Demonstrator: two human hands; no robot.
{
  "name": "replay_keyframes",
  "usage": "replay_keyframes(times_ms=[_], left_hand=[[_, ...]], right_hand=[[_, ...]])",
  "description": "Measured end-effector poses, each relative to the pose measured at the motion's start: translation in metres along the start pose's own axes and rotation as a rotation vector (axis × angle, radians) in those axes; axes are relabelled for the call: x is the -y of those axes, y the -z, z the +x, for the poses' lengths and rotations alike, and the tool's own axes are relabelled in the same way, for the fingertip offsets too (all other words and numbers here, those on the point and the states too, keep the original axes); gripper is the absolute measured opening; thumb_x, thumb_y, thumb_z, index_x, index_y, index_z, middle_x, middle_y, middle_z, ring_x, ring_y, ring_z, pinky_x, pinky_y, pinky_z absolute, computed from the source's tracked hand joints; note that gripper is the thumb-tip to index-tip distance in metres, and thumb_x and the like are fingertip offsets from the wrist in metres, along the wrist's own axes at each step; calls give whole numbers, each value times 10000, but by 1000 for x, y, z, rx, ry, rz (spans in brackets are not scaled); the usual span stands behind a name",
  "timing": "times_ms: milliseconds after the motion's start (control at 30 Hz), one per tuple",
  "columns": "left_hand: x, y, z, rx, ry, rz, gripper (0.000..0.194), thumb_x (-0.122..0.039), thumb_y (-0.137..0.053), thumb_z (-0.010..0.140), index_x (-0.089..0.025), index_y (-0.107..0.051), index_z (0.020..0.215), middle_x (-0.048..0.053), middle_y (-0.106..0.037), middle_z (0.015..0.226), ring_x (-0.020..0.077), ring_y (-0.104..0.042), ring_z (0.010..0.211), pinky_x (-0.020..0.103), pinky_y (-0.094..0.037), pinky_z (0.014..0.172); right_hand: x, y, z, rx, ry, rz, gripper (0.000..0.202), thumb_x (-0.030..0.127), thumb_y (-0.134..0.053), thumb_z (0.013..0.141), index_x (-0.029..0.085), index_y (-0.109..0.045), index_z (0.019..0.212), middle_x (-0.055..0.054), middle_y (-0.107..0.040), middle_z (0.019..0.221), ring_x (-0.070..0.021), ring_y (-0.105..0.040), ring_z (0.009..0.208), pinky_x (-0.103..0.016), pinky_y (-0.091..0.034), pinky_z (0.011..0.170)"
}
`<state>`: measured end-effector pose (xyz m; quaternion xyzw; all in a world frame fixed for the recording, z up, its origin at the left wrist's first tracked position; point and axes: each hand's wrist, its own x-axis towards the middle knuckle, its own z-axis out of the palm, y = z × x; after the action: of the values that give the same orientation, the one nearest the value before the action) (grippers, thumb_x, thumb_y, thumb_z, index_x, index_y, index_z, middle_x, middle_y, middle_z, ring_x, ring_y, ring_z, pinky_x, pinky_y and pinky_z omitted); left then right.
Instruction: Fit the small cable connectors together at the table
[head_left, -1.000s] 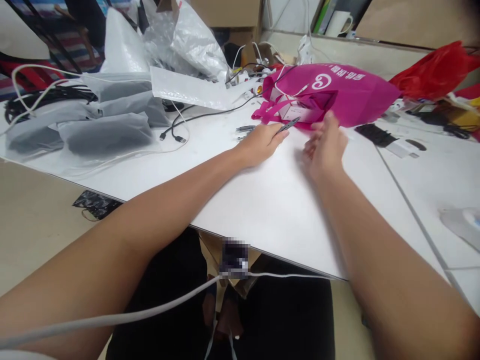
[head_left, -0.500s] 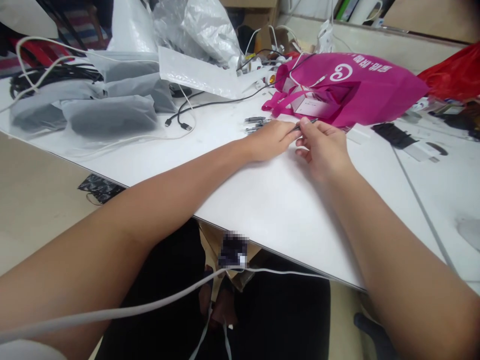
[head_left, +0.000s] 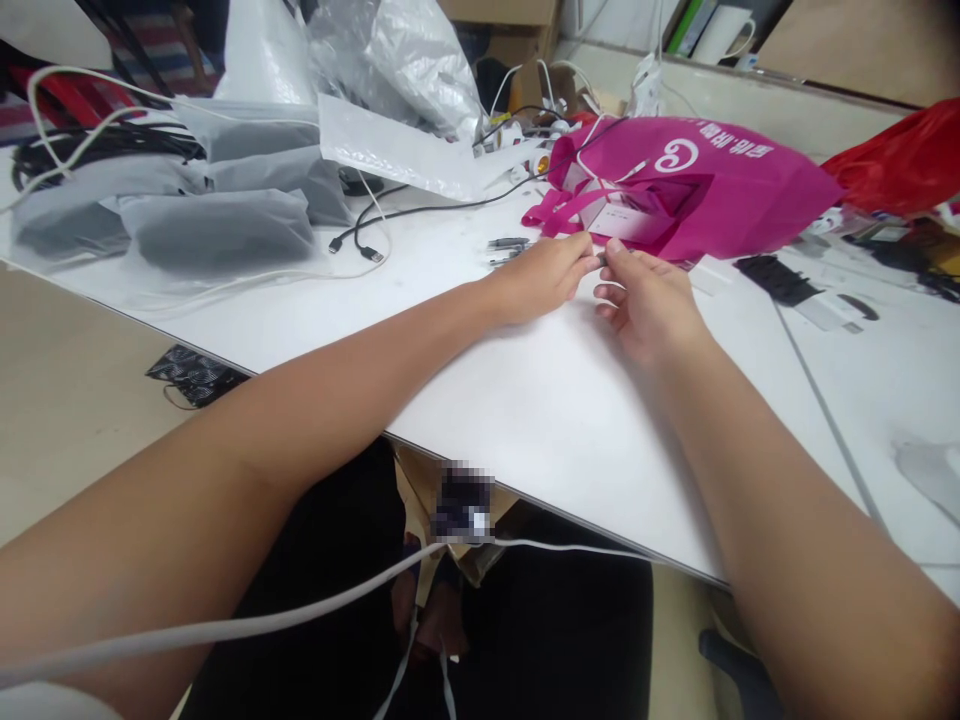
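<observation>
My left hand (head_left: 551,270) is closed, its back toward me, with the fingertips hidden on the far side. My right hand (head_left: 651,292) pinches between thumb and forefinger a thin dark pen-like piece (head_left: 601,258). Only a short bit of it shows between the two hands, and its other end runs into my left fingers. The hands are nearly touching, just above the white table (head_left: 540,380). Several slim pens (head_left: 508,246), dark and clear, lie behind my left wrist.
A magenta bag (head_left: 757,195) with a white box (head_left: 619,218) in its mouth lies behind the hands. Grey pouches (head_left: 217,228) sit at the left, beside a black USB cable (head_left: 367,250). A black item (head_left: 776,280) lies right. A white cord (head_left: 300,620) crosses low in front.
Less of the dark pen-like piece shows between my hands now. Both hands stay almost in place; the view has shifted slightly.
</observation>
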<state>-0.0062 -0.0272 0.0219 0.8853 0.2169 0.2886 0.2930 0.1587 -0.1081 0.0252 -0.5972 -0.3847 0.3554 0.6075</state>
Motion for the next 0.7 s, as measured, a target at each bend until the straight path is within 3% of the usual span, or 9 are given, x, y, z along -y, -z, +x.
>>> replay_keyframes(times_ms=[167,267,533,700], left_hand=[[0,-2,-1,-3,-51,37,23,-284,-594,1177,-266,-580,1175,107,-784,1138,295,-770,1121,435,-554,1057],[0,-5,0,-1,-24,37,7,-266,-584,1185,-263,-591,1186,103,-772,1104,316,-774,1149,456,-560,1072],[4,-8,3,-11,5,-170,214,-281,-582,1200,-267,-535,992,38,-701,876,240,-695,903,402,-513,902],[5,-10,7,-30,30,-172,391,-230,-678,1147,-261,-464,821,-16,-532,788,185,-533,793,374,-391,801]], right_hand=[[-3,2,2,-32,-12,-54,573,612,-1035,920,273,-588,804,51,-582,701,-114,-589,569,-226,-383,447],[-1,0,0,-8,-17,-45,561,618,-1026,935,270,-601,822,54,-598,718,-107,-595,573,-225,-379,457],[-3,7,6,14,33,-1,562,608,-1064,892,272,-622,802,35,-659,751,-119,-638,634,-229,-422,476],[-4,18,16,25,81,18,560,699,-1075,827,308,-675,844,21,-657,755,-181,-703,681,-275,-435,456]])
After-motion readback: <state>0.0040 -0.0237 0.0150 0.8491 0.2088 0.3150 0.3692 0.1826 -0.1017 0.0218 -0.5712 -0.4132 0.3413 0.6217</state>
